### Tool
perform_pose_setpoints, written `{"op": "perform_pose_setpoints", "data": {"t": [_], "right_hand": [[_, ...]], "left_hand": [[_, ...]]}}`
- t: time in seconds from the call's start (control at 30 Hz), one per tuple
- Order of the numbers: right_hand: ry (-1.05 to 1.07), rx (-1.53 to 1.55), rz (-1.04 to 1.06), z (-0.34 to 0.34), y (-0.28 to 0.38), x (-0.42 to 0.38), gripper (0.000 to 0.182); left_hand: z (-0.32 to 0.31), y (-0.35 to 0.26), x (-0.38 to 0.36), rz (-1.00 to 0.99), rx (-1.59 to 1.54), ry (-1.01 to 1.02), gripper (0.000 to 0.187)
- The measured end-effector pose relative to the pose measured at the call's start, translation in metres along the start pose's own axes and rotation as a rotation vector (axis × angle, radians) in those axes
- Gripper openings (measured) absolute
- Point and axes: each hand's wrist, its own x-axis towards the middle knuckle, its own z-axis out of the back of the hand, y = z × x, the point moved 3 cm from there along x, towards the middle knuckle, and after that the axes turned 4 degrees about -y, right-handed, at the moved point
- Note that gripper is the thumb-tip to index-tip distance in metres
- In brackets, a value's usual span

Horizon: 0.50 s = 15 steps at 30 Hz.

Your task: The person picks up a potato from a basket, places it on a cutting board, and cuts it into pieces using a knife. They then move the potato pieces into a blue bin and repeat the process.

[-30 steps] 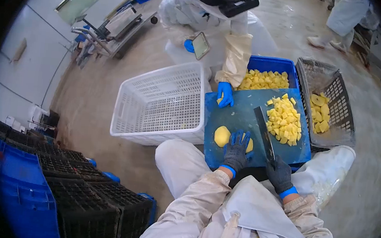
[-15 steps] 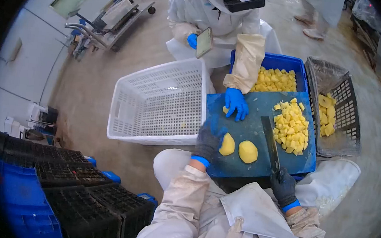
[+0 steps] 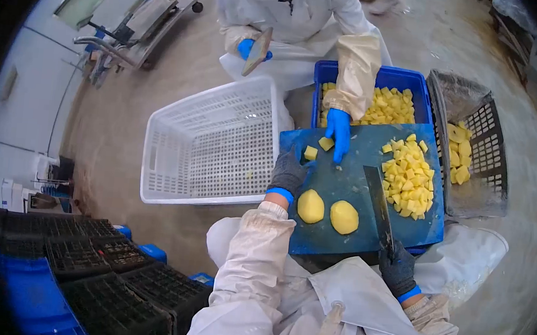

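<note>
My left hand [image 3: 288,172], in a dark grey glove, is at the left edge of the blue cutting board [image 3: 361,166], fingers apart with nothing visible in them. My right hand [image 3: 396,268] grips the handle of a knife [image 3: 378,202] at the board's front; its long blade lies over the board, pointing away from me. Two whole peeled potatoes, one on the left [image 3: 310,206] and one on the right [image 3: 344,217], rest between my hands. Two potato chunks [image 3: 318,149] sit near the far left edge. Diced potato [image 3: 409,180] is heaped on the right.
Opposite me, a co-worker's blue-gloved hand [image 3: 339,134] reaches onto the board; the other holds a flat, blade-like object [image 3: 257,51]. A blue crate [image 3: 424,85] of diced potato is behind the board. A white basket [image 3: 203,149] stands left, a dark crate [image 3: 488,142] with potato pieces right.
My left hand has moved slightly back from the potatoes toward the board's left edge. The co-worker's hand has shifted, showing two chunks. The view has tilted a little; the knife stays put.
</note>
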Motion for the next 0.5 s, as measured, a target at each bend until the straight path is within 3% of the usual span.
{"op": "perform_pose_setpoints", "data": {"t": [0.07,0.13,0.27,0.47,0.5], "right_hand": [[-0.003,0.008,-0.008,0.0,0.001,0.001,0.022],[-0.021,0.035,0.014,0.001,0.001,0.001,0.023],[0.016,0.037,-0.051,0.0,-0.005,0.0,0.024],[-0.018,0.056,0.014,-0.001,-0.005,0.0,0.025],[-0.006,0.047,-0.002,-0.001,-0.006,0.0,0.023]], "left_hand": [[-0.005,-0.005,0.004,0.011,0.026,-0.049,0.057],[-0.019,0.003,0.012,-0.143,0.073,-0.181,0.054],[-0.028,-0.003,0.018,-0.236,0.118,-0.246,0.052],[-0.014,-0.003,0.004,-0.255,0.006,-0.117,0.06],[-0.014,0.001,0.0,-0.169,0.002,-0.086,0.06]]}}
